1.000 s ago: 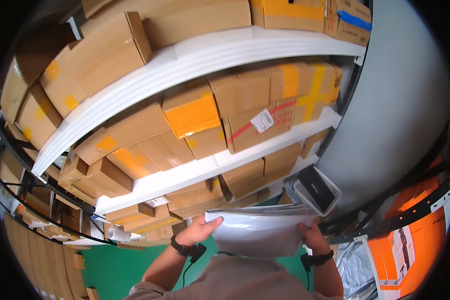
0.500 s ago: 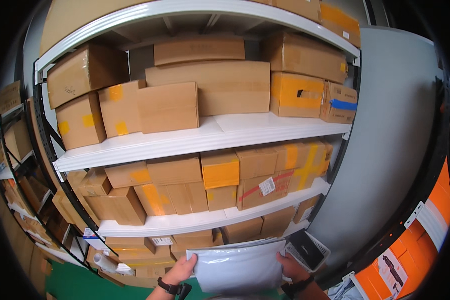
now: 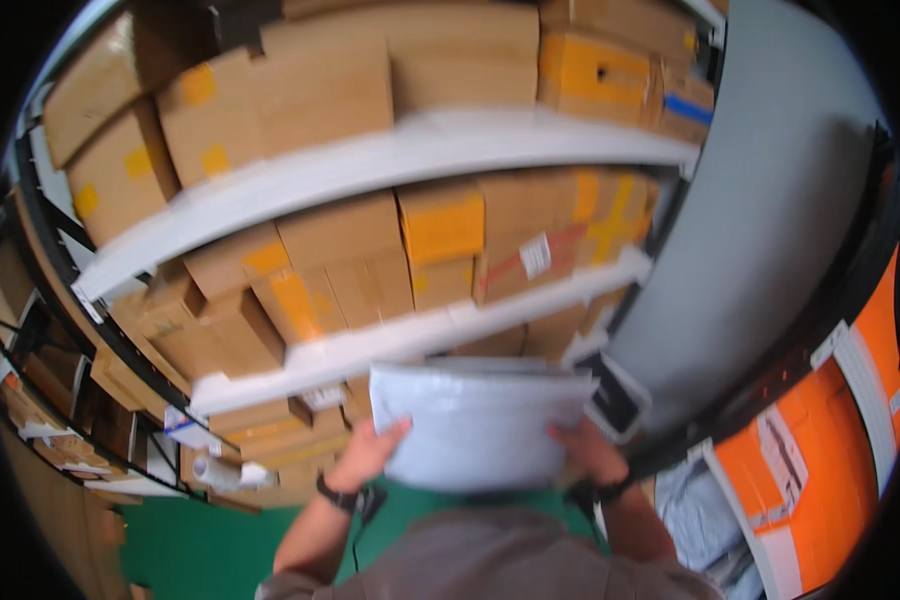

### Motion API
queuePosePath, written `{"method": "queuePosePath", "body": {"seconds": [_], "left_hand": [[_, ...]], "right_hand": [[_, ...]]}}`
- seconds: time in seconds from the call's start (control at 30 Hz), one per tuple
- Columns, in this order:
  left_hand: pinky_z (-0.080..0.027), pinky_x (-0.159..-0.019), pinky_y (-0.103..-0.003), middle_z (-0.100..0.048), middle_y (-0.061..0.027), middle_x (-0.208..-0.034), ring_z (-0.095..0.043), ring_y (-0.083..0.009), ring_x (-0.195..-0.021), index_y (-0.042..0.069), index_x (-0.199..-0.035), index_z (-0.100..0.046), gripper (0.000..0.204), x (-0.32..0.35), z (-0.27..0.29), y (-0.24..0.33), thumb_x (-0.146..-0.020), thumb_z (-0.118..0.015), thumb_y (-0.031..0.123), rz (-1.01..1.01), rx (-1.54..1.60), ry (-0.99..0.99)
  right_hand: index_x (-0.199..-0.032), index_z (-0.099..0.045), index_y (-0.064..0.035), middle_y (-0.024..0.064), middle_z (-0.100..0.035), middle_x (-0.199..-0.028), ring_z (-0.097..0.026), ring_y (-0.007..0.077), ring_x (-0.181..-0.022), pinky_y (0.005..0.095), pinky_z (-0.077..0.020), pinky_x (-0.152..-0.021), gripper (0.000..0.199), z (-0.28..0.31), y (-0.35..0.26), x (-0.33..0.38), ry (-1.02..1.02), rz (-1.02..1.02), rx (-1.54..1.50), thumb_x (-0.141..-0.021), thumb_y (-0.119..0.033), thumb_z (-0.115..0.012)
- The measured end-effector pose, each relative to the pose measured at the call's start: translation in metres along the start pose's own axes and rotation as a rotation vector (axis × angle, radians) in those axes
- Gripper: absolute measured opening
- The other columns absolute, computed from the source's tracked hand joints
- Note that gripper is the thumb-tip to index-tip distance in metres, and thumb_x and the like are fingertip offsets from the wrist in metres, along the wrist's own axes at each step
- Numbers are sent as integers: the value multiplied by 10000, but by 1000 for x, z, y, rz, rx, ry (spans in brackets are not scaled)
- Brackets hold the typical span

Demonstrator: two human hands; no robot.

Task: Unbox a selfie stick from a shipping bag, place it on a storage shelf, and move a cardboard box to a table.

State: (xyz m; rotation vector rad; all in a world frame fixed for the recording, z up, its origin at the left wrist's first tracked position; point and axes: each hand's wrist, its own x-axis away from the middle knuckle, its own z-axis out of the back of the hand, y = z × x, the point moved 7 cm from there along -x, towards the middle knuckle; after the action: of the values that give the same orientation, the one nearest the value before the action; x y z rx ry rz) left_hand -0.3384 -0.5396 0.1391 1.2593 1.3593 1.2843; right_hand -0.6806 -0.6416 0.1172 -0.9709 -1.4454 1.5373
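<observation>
Left grip [image 3: 366, 453] and right grip [image 3: 594, 451] hold a white package [image 3: 478, 425] before cardboard boxes [image 3: 342, 236].

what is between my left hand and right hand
In the head view, a white package spans the stretch between your left hand and right hand, which hold it near its two sides.

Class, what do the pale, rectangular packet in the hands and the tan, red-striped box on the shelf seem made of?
Pale, rectangular packet: probably slightly glossy plastic film, given its sheen, though blur leaves coated paper possible.
Tan, red-striped box: likely matt cardboard, given dull brown faces.
</observation>
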Motion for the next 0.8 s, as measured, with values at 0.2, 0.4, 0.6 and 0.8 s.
{"method": "queuePosePath", "body": {"seconds": [0.2,0.4,0.6,0.8], "left_hand": [[-518,-947,-305,-704,-37,-1190,-631,-115,-1066,-4,-1290,-648,357,-31,-9,15,-994,-699,189,-35,120,-123],[-514,-872,-280,-724,-28,-1074,-645,-111,-964,-14,-1180,-700,248,-34,-48,-33,-964,-720,106,-8,-117,-242],[-504,-883,-284,-725,-35,-1071,-646,-111,-982,-4,-1136,-707,194,-33,-79,-92,-980,-694,110,86,60,-372],[-488,-888,-276,-725,-33,-1077,-624,-95,-969,-27,-1164,-712,251,-14,-137,-137,-1023,-650,171,223,-22,-489]], "right_hand": [[-1305,-643,-23,28,-701,-1195,-625,135,-1089,326,-497,-985,355,3,-29,11,255,86,-85,-966,-101,-714],[-1299,-635,2,57,-699,-1224,-642,149,-1096,328,-507,-980,334,27,-17,70,438,129,-327,-983,-90,-692],[-1272,-652,-5,63,-717,-1176,-657,136,-1036,321,-530,-933,301,43,6,138,557,32,-354,-995,-118,-690],[-1276,-636,17,88,-714,-1158,-677,169,-1024,349,-554,-922,317,82,57,208,762,-93,-503,-1009,-148,-674]]}}
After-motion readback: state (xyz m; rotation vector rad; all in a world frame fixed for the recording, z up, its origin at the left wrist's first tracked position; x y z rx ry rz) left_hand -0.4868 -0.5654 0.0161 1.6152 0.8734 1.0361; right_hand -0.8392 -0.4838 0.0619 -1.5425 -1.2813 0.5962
